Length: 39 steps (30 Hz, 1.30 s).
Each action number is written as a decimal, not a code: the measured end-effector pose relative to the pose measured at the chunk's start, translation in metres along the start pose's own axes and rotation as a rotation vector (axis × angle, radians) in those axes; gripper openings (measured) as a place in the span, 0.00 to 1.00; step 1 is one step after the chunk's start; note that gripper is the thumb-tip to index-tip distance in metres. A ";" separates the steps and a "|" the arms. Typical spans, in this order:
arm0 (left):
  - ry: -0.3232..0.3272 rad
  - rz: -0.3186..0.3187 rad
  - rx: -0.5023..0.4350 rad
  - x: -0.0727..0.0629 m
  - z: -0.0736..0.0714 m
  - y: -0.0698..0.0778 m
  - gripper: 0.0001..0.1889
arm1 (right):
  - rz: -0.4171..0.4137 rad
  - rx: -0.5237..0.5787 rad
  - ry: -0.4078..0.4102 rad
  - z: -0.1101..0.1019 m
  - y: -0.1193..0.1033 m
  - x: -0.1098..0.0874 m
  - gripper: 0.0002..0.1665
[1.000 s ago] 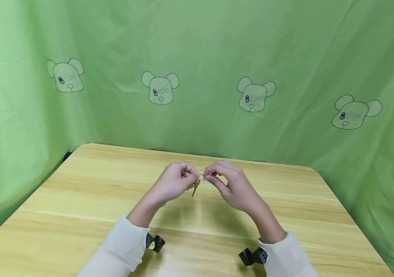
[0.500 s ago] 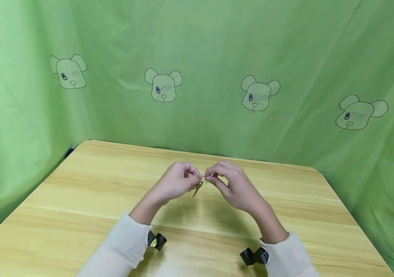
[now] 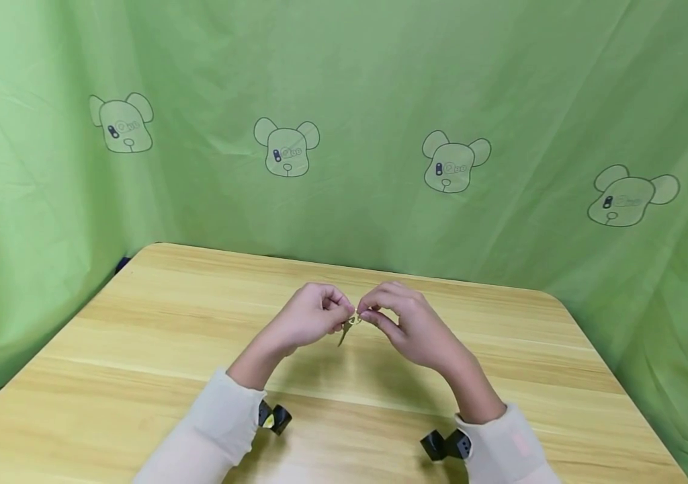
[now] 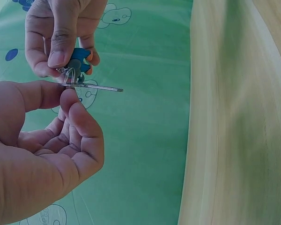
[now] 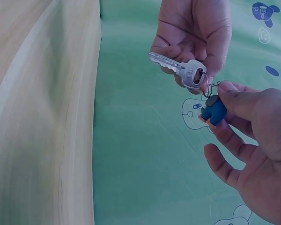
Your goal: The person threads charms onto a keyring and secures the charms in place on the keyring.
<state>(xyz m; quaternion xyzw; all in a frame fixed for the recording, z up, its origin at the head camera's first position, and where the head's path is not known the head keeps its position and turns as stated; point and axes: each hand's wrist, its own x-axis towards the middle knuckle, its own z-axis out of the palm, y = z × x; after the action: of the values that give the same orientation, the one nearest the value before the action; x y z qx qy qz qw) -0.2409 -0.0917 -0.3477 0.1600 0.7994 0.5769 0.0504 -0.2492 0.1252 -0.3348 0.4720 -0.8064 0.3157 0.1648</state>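
Observation:
Both hands meet above the table, working at a small keychain. My left hand (image 3: 316, 312) pinches the head of a silver key (image 5: 189, 75) between thumb and index finger, right where a thin split ring (image 5: 206, 89) passes through it. The key's toothed blade sticks out from those fingers and points downward in the head view. My right hand (image 3: 407, 326) pinches the short chain by the ring with thumb and forefinger. A small blue figurine (image 5: 216, 111) with orange and grey parts dangles from that chain, close against the right fingers. Fingertips partly hide the ring.
The light wooden table (image 3: 156, 323) has rounded far corners and lies beneath both hands. Behind it hangs a green curtain (image 3: 356, 67) printed with bear heads. Black wrist cameras sit at both pale sleeves (image 3: 211, 423).
Fingertips of the two hands have come slightly closer together, narrowing the gap where the ring showed. The key still hangs below the left fingers. The head view has shifted a little.

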 end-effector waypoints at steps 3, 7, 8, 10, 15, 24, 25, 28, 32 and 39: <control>-0.005 0.005 -0.004 0.000 -0.001 0.000 0.05 | -0.002 0.003 -0.011 -0.001 0.001 0.000 0.03; -0.007 0.006 -0.005 0.000 -0.001 0.001 0.05 | -0.006 -0.003 -0.014 -0.002 0.001 0.000 0.05; -0.006 0.006 -0.005 0.000 -0.001 0.001 0.05 | -0.005 -0.005 -0.013 -0.002 0.001 0.000 0.06; -0.005 0.006 -0.007 -0.001 -0.002 0.002 0.05 | -0.004 -0.007 -0.007 -0.002 0.001 0.000 0.08; -0.006 0.004 -0.012 -0.001 -0.002 0.002 0.05 | -0.006 -0.015 0.002 -0.003 0.001 -0.001 0.11; -0.017 -0.001 -0.023 0.000 -0.004 0.001 0.05 | 0.011 -0.023 -0.005 -0.004 0.002 -0.001 0.11; -0.017 0.000 -0.023 0.000 -0.004 0.001 0.05 | 0.010 -0.023 -0.005 -0.004 0.002 -0.001 0.11; -0.014 0.002 -0.020 0.000 -0.005 0.001 0.05 | 0.010 -0.024 -0.003 -0.004 0.002 -0.001 0.10; -0.011 0.003 -0.021 -0.001 -0.005 0.002 0.05 | 0.006 -0.026 -0.001 -0.004 0.003 -0.001 0.10; -0.010 0.000 -0.024 -0.001 -0.006 0.003 0.04 | -0.004 -0.027 0.001 -0.004 0.003 -0.001 0.11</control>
<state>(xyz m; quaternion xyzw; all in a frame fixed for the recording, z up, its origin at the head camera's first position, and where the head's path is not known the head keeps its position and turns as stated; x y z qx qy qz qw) -0.2406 -0.0965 -0.3434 0.1623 0.7922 0.5857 0.0560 -0.2516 0.1302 -0.3336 0.4710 -0.8097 0.3046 0.1722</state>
